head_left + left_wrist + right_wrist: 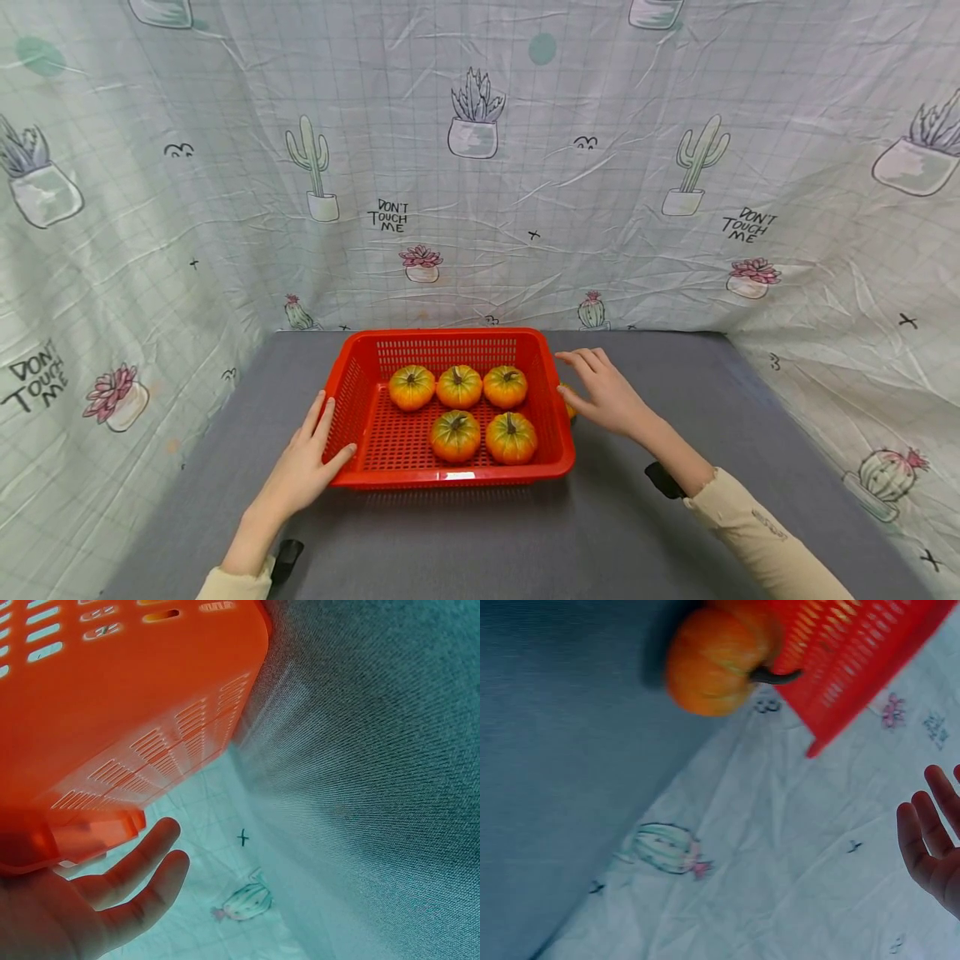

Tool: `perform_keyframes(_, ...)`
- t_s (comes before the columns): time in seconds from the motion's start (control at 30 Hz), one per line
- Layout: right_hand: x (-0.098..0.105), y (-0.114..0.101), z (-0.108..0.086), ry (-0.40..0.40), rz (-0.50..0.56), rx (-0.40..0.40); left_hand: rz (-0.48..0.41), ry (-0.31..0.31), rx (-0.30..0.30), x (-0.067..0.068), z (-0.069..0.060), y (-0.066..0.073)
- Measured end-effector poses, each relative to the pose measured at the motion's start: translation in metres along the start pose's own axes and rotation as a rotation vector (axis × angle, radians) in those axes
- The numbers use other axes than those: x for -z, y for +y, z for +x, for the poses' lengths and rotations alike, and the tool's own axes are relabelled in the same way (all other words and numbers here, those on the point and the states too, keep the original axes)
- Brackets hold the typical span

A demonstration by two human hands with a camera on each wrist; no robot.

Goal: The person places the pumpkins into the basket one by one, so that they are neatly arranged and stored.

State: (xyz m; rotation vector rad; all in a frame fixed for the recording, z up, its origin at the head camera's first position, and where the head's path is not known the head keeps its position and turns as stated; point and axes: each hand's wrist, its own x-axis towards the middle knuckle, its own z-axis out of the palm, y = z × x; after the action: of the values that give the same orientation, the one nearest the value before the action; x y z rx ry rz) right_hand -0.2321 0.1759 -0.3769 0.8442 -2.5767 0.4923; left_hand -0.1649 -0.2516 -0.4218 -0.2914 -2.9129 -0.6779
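A red plastic basket (390, 478) with slotted walls stands on the grey tabletop, holding several small orange-and-green pumpkins, one of them a front pumpkin (455, 437). My left hand (302, 465) rests at the basket's left rim, its thumb reaching over the edge. In the left wrist view, two fingers (154, 881) of that hand extend loosely past the rim. My right hand (603, 390) hovers by the right rim with fingers spread, above another pumpkin (712, 664) lying outside the basket. Air separates that hand from this pumpkin in the right wrist view; the head view mostly hides the pumpkin.
A white cloth (525, 208) printed with cacti hangs behind the tabletop (480, 542) and along both sides. Dark bands (663, 481) circle both wrists.
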Motion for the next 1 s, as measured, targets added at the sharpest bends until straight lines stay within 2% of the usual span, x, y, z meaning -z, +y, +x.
perform_keyframes(0.3, -0.009, 0.015, -0.019, 0.011, 0.022, -0.042, 0.002, 0.011, -0.004, 0.000, 0.000, -0.001)
perform_keyframes(0.47, -0.018, 0.023, -0.029, -0.008, 0.021, -0.096, 0.002, 0.012, -0.003, -0.002, 0.001, 0.000)
perform_keyframes(0.8, -0.039, 0.043, -0.040, -0.151, 0.034, -0.225, -0.004, 0.008, -0.006, 0.000, 0.002, 0.003)
perform_keyframes(1.0, -0.049, 0.058, -0.039, -0.216, 0.041, -0.220, -0.006, 0.016, -0.007, -0.001, 0.001, 0.001)
